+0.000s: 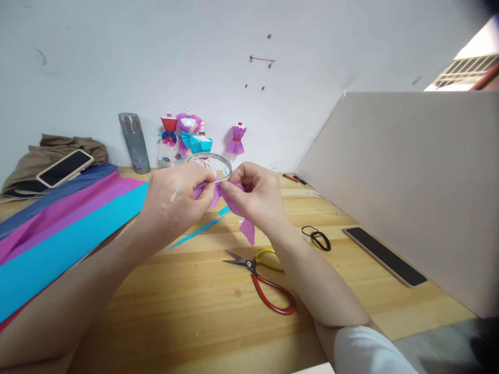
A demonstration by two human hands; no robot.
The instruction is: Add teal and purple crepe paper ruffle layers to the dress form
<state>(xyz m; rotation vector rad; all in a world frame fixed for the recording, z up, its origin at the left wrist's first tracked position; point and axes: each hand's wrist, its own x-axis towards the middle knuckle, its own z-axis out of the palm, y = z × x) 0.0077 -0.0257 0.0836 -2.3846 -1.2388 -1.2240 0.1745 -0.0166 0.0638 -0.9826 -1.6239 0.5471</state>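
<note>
Purple paper (234, 204) is pinched at mid-view: the left hand (177, 195) holds it from nine o'clock, the right hand (257, 196) from three, thumbs and fingers closed on it. Its loose end slopes down toward five o'clock, nearer the right hand.

Lilac paper (247, 231), red-and-yellow-handled scissors (254, 271), turquoise sheet (78, 252), brown cloth (74, 144), grey-green bottle (136, 148), yellowish grained table (175, 317)
</note>
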